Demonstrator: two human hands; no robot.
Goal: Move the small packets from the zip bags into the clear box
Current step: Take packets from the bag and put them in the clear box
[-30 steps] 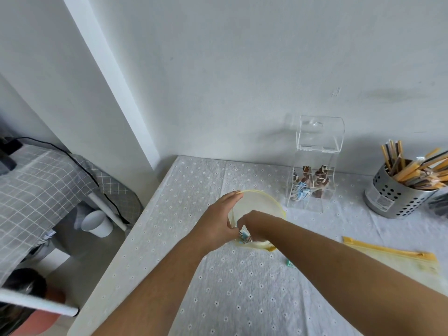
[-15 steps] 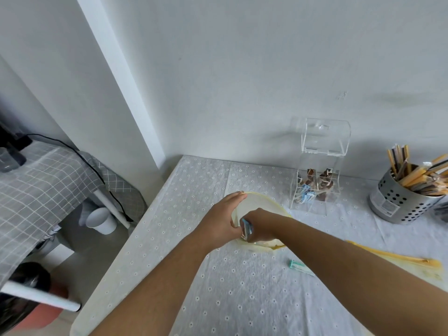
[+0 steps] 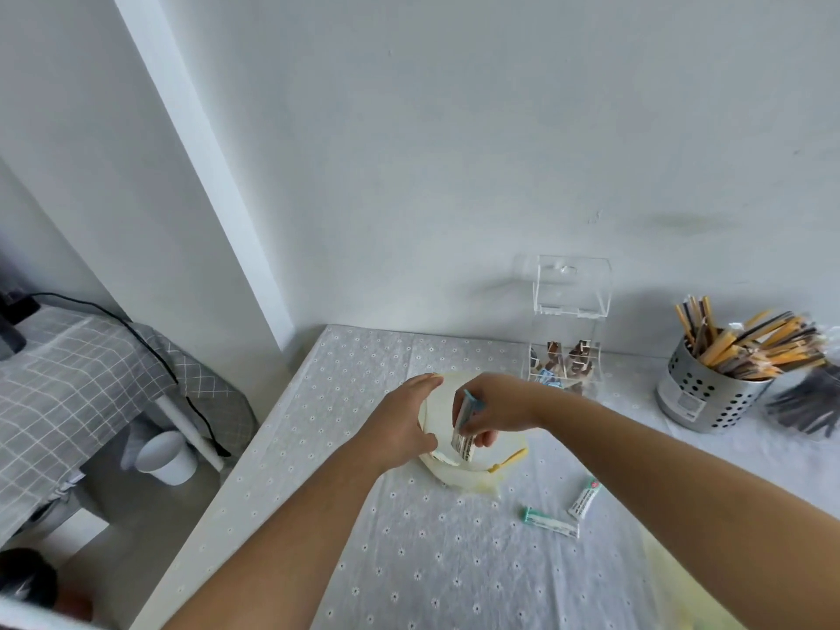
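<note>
Setting: white-walled corner; tabletop under a pale grey cloth dotted with small white flowers.
Left hand: at centre, fingers curled closed on the 9 o'clock rim of a translucent zip bag with a yellow zipper strip, holding its mouth open.
Right hand: over the bag's mouth, fingers pinched closed on small white paper packets with teal ends, held nearly upright.
Loose packets: two more white-and-teal sachets lie flat on the cloth at 4 o'clock of the bag, near it.
Clear box: tall clear acrylic box with its lid raised stands at 1 o'clock of the hands, against the wall, with brown and blue packets in its lower compartments.
Far right: perforated steel cup of wooden sticks at 3 o'clock.
</note>
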